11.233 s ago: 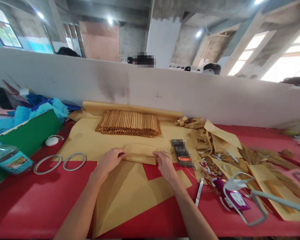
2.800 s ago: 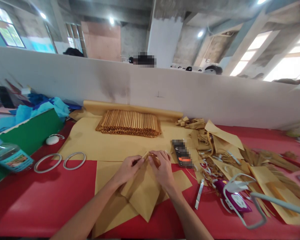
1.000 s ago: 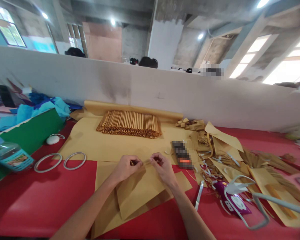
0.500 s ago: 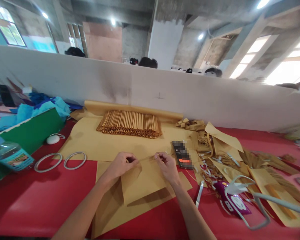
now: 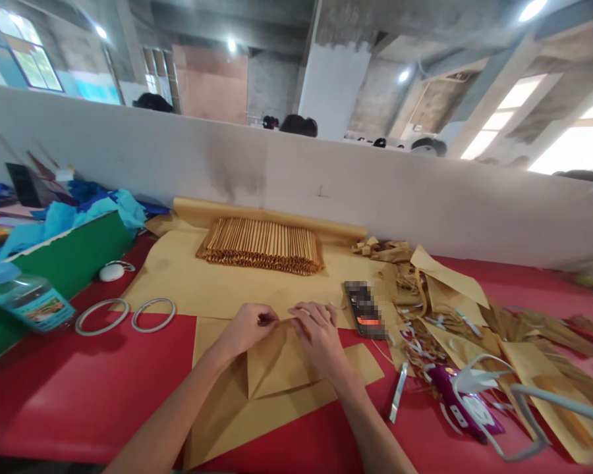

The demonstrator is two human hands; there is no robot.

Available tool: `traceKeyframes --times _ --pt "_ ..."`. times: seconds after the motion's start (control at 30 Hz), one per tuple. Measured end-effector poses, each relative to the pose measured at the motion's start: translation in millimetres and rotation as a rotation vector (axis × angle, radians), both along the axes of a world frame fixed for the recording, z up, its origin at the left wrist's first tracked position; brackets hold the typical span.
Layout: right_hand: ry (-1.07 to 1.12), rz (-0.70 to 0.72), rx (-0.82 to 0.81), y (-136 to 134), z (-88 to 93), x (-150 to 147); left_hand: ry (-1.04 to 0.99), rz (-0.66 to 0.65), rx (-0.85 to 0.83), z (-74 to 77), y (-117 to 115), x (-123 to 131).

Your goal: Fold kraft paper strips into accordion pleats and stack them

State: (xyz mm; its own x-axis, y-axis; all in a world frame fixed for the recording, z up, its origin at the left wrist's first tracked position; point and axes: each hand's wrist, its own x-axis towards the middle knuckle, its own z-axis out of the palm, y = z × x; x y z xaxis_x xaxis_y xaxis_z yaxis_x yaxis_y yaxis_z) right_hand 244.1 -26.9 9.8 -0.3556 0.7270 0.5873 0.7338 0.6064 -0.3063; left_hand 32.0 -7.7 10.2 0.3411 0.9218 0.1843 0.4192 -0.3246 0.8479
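My left hand [image 5: 244, 330] pinches the top edge of a brown kraft paper sheet [image 5: 277, 374], thumb against fingers. Close beside it, my right hand [image 5: 320, 336] has its thumb and fingertips on the same edge; the other fingers are bent over the paper. The sheet hangs tilted toward me with a crease or shadow running across it. Beneath it lies a larger brown paper sheet [image 5: 212, 421], flat on the red tabletop [image 5: 128, 388]. Beyond both hands, a row of pleated brown paper [image 5: 261, 243] rests on another wide sheet [image 5: 168, 283].
Right of my hands are a phone [image 5: 363, 306], a metal blade-like tool [image 5: 398, 393], a purple packet [image 5: 464, 401] and paper scraps [image 5: 400, 276]. On the left are two tape rings [image 5: 102, 333], a plastic bottle [image 5: 34, 299] and a green board [image 5: 86, 243]. A white partition [image 5: 400, 197] stands behind.
My right hand has moved left along the paper's top edge, closer to my left hand, and its fingers now reach over the edge. The view has shifted slightly.
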Motion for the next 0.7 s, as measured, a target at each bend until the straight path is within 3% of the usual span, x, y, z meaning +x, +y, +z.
traceKeyframes --times 0.2,0.47,0.7 --pt "-0.002 0.034 -0.095 -0.4 -4.9 -7.6 -0.020 -0.024 -0.002 -2.5 -0.4 2.2" --pt "-0.019 0.024 -0.100 1.5 -5.9 -5.8 -0.021 -0.031 0.007 2.0 -1.8 0.6" --pt "-0.012 0.068 -0.145 -1.4 -6.8 -9.0 -0.037 -0.023 0.038 -2.6 -4.3 9.9"
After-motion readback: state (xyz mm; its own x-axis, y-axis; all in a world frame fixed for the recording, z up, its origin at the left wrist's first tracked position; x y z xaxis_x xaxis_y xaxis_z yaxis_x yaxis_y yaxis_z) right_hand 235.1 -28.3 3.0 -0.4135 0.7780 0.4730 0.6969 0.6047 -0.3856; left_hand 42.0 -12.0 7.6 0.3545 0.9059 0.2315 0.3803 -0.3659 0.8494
